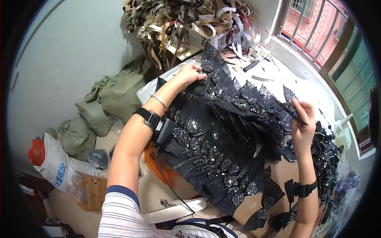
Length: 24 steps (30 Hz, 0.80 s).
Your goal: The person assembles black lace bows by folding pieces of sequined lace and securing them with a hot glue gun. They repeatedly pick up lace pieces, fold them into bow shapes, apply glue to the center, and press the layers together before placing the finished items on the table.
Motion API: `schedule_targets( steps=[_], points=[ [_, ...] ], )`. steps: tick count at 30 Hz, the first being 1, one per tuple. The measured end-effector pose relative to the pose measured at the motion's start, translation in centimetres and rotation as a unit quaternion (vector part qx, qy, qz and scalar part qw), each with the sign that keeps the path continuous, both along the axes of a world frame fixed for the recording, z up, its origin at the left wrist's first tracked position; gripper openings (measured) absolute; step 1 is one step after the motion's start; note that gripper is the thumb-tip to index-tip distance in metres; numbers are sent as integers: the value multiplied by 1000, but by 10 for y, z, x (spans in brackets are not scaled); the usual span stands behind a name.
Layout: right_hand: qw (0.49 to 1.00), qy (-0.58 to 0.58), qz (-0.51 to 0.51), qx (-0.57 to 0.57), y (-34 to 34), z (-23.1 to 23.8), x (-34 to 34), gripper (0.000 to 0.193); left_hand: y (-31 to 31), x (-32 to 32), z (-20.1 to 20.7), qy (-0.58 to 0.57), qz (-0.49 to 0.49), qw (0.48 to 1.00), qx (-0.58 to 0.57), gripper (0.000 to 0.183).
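A long strip of black beaded lace (242,93) with pointed leaf-shaped edges spans between my two hands. My left hand (191,75) pinches its far left end, thumb on top, beside an upright leaf tip. At the right end, the fingers of my right hand (303,121) close on a dark lace tip that is slightly blurred. Beneath the strip lies a wide stack of black beaded lace pieces (206,158) with shiny stones, partly hidden by my left forearm. Smaller black beaded appliques (262,214) lie by the near right edge of the stack.
Curled ribbon strips (190,23) spill from a white crate at the back. A dark-handled tool (252,65) lies on the white table near the barred window (313,35). Black beaded trims (325,158) and a nozzle bottle (343,131) are at right; green sacks (119,91) at left.
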State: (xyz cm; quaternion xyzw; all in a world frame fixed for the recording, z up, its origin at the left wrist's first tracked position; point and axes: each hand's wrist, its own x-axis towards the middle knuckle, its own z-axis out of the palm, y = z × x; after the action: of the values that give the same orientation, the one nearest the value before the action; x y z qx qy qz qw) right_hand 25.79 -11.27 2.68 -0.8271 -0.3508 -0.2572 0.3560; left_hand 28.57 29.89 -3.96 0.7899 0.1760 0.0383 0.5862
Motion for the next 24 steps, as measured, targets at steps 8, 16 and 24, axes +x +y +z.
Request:
schedule_targets(
  steps=[8,16,24],
  points=[
    [999,1,31,30,-1,2,-20,36,-3,-42,44,-95,-132,977,-138,50],
    [951,200,77,223,-2,21,-75,25,-65,-101,84,-116,-289,928,-205,64],
    [967,86,209,-121,12,68,-127,25,-139,-177,116,-45,-340,908,-240,68]
  ],
)
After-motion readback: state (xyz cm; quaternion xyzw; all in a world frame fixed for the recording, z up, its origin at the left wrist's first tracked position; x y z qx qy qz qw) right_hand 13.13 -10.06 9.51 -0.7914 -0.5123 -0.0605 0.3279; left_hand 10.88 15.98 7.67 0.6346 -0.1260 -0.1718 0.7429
